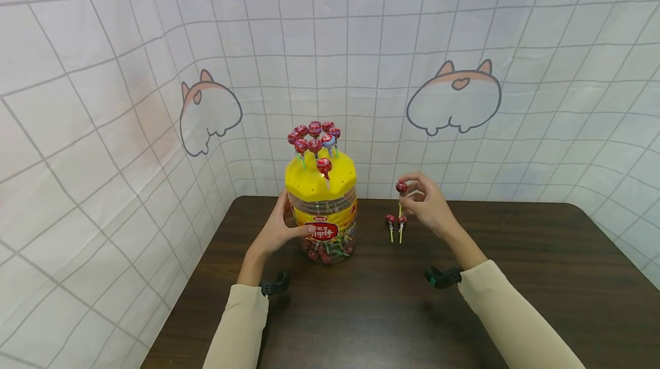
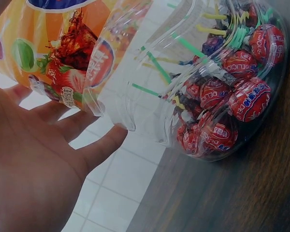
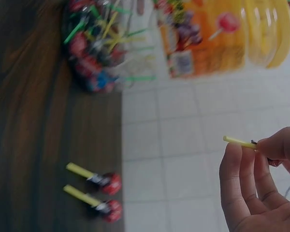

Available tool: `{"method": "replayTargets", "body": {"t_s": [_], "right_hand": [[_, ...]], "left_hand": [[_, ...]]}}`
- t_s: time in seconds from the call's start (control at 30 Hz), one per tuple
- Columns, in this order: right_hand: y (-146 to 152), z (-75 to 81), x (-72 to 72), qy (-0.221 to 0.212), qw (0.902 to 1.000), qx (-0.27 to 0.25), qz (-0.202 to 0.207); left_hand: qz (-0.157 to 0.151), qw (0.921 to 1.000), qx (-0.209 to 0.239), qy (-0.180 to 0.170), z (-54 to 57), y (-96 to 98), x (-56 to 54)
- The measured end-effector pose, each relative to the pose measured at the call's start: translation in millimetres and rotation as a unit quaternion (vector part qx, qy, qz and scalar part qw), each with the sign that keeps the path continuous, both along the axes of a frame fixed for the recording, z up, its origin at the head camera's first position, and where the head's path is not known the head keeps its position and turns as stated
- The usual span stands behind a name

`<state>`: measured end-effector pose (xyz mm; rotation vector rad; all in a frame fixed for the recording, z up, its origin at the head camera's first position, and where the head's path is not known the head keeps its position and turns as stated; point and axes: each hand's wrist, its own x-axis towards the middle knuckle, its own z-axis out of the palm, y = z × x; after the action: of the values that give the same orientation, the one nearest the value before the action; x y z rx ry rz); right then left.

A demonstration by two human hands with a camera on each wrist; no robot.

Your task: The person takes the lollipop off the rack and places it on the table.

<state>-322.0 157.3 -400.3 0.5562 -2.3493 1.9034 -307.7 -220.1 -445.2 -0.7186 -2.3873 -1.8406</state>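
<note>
A clear plastic jar [image 1: 335, 221] with an orange-yellow label and a yellow lid [image 1: 299, 179] stands upright on the table. Several red-wrapped lollipops [image 1: 324, 167] stick up from the lid, one of them bluish. Inside the jar, more lollipops [image 2: 250, 99] are piled at the bottom. My left hand [image 1: 275, 230] holds the jar's left side, thumb across the front label and fingers around the back. To the right of the jar, my right hand [image 1: 429, 204] pinches a red lollipop [image 1: 401, 187] upright above the table, its yellow stick [image 3: 238, 142] pointing down.
Two more red lollipops with yellow sticks [image 3: 81, 170] lie side by side on the dark wooden table [image 1: 515, 266], just below the right hand. Behind the table hangs a white gridded curtain [image 1: 371, 71] with cartoon animal drawings. Dark bands [image 1: 275, 284] sit on both wrists.
</note>
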Motion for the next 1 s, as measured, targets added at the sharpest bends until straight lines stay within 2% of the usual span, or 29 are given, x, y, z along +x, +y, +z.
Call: {"method": "replayTargets", "body": {"t_s": [0.4, 0.73, 1.0], "right_hand": [[21.3, -40.9, -13.9, -0.064, 0.9977, 0.016, -0.014], [31.7, -65.0, -23.0, -0.079, 0.9958, 0.046, -0.001], [36.1, -81.6, -29.4, -0.095, 0.9934, 0.063, -0.013]], "left_hand": [[0.004, 1.0, -0.002, 0.001, 0.0, 0.9, -1.0], [0.002, 1.0, -0.001, -0.001, 0.7, 1.2, -1.6], [0.004, 1.0, 0.003, 0.001, -0.3, 1.2, -1.9]]}}
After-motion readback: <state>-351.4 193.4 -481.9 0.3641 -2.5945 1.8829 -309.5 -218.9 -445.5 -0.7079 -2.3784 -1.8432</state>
